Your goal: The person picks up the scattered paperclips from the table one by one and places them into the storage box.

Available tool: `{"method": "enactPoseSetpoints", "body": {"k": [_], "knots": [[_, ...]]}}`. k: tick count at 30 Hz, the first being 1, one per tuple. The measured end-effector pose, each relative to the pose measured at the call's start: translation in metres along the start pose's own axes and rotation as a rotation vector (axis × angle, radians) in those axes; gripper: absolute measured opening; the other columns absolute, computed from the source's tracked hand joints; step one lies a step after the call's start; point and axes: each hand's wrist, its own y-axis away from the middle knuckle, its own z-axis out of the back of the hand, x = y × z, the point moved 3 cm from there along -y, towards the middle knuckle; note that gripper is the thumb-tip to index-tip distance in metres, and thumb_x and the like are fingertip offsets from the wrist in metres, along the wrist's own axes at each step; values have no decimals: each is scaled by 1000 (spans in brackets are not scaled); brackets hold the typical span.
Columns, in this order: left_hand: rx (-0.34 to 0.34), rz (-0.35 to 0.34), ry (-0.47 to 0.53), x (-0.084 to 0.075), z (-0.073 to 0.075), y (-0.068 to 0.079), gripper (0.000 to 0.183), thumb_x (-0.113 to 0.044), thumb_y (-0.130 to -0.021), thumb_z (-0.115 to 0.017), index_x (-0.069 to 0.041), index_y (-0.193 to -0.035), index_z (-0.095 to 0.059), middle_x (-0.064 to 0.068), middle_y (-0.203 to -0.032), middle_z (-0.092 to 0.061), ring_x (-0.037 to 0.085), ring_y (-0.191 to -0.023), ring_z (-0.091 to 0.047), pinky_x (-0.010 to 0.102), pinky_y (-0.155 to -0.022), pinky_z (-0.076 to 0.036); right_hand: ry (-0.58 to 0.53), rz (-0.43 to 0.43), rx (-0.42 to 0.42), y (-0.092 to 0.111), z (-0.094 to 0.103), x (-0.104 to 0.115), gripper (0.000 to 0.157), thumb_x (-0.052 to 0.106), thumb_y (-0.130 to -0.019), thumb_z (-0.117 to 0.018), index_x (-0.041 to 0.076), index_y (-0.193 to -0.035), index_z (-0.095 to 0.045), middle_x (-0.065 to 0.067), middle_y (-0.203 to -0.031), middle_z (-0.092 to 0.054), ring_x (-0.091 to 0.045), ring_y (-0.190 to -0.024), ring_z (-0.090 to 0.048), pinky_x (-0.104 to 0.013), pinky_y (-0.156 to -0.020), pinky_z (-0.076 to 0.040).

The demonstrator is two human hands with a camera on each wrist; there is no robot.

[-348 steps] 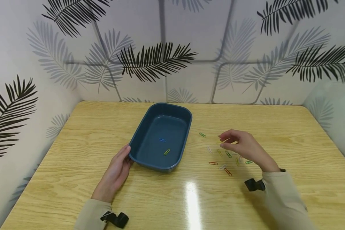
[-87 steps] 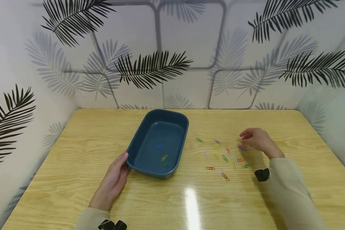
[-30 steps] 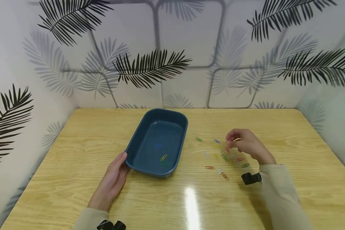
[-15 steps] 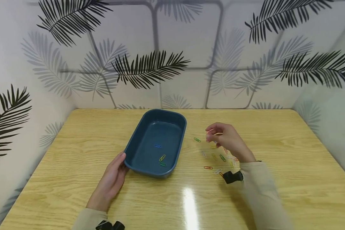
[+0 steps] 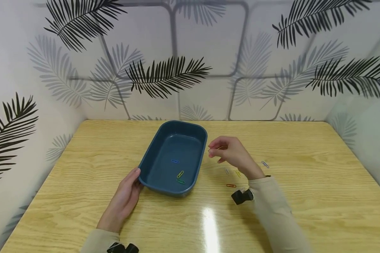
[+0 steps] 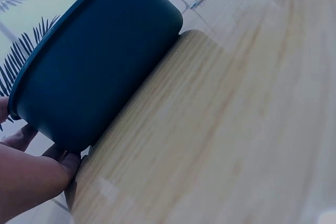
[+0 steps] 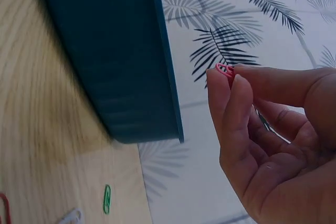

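Note:
A dark blue plastic basin [image 5: 183, 144] stands on the table, with a blue paper clip [image 5: 175, 161], a yellow paper clip [image 5: 180, 174] and a green paper clip [image 5: 181, 181] lying inside it. My left hand [image 5: 122, 201] grips its near left corner, thumb at the rim and fingers low against the outer wall in the left wrist view. Just right of the basin's right wall, my right hand [image 5: 234, 154] is raised above the table. Between its thumb and fingertips it pinches a pinkish-red paper clip [image 7: 224, 70], best seen in the right wrist view.
Loose paper clips lie right of the basin, among them a red clip [image 5: 231, 185], a yellow clip [image 5: 238, 173] and a bluish clip [image 5: 265, 164]. The right forearm hides several others. A green clip [image 7: 107, 199] lies near the basin. A leaf-patterned wall [image 5: 196, 95] borders the table's back.
My right hand has moved left from over the scattered clips to beside the basin, carrying the pinkish-red paper clip. Earlier, a green clip was added to the basin. The left hand holds its place.

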Motion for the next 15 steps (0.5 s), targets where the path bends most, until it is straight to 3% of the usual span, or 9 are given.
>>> {"method": "enactPoseSetpoints", "body": {"k": [7,15], "knots": [[6,7,-7,0,0,1,51,-22,-107,-37,5,-148,-23,5,-136,-41,12,-124,-38,24,-103,-29,-23,52,38,0,-15,3,13,2,-89,-67,-5,-100,-66,-8,-87,-68,-34,-86,-63,-41,-68,-53],[6,-4,-21,0,0,1,52,-22,-107,-37,6,-148,-22,5,-136,-41,11,-124,-38,25,-103,-30,-83,61,110,3,-36,8,6,1,-90,-66,-1,-96,-65,-8,-88,-68,-33,-88,-65,-53,-76,-52]]}}
